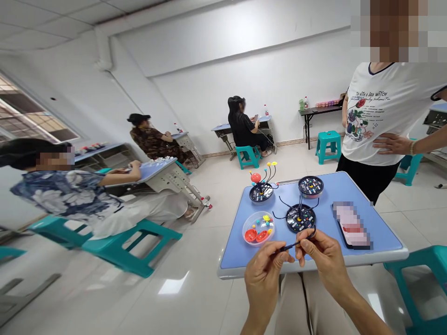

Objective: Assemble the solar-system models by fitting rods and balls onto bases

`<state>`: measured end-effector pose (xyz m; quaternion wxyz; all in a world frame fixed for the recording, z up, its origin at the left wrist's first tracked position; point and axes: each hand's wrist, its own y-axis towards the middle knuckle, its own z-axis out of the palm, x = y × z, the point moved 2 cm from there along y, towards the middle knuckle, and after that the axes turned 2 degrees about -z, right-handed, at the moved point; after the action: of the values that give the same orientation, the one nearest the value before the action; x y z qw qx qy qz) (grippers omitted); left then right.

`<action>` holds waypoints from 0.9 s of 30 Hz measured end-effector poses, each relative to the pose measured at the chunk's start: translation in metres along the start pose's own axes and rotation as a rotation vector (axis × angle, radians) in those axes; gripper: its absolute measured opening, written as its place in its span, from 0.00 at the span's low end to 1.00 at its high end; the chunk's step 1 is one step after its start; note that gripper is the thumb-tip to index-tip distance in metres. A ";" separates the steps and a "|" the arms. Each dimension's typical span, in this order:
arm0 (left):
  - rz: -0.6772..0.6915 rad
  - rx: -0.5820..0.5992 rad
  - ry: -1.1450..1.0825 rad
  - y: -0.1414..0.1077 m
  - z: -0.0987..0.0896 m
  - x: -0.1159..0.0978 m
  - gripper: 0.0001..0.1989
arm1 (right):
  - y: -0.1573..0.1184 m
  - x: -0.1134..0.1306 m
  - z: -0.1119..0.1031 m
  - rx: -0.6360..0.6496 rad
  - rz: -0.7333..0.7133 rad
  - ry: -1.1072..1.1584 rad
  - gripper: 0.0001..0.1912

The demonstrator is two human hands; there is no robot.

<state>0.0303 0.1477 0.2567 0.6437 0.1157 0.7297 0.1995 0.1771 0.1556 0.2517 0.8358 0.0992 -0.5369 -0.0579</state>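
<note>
My left hand and my right hand are over the table's front edge, both pinching one thin black curved rod. Just beyond them stands a black round base with several curved black arms. Left of it, a clear round tray holds red half-shells and small coloured balls. Behind the tray sits a model with a red ball and coloured beads on curved wires. Another black disc lies at the back of the table.
A phone lies on the right of the blue table. A person in a white T-shirt stands behind the right corner. Other people sit at desks to the left and back. Green stools stand around.
</note>
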 end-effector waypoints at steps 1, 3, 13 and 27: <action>-0.006 0.000 0.000 0.000 0.000 0.000 0.06 | 0.000 0.001 0.000 -0.005 -0.001 -0.001 0.12; -0.019 -0.003 -0.002 -0.001 0.001 0.002 0.06 | 0.000 0.001 0.001 -0.018 0.001 0.005 0.12; 0.043 -0.023 0.016 -0.001 0.004 0.005 0.04 | -0.001 -0.001 0.001 -0.058 0.044 0.049 0.11; 0.056 0.049 -0.008 -0.009 0.027 0.019 0.05 | -0.016 -0.013 -0.019 -0.195 0.151 -0.008 0.18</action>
<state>0.0545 0.1520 0.2333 0.6378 0.1527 0.7283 0.1987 0.1890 0.1445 0.2293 0.8412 -0.0235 -0.5381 -0.0471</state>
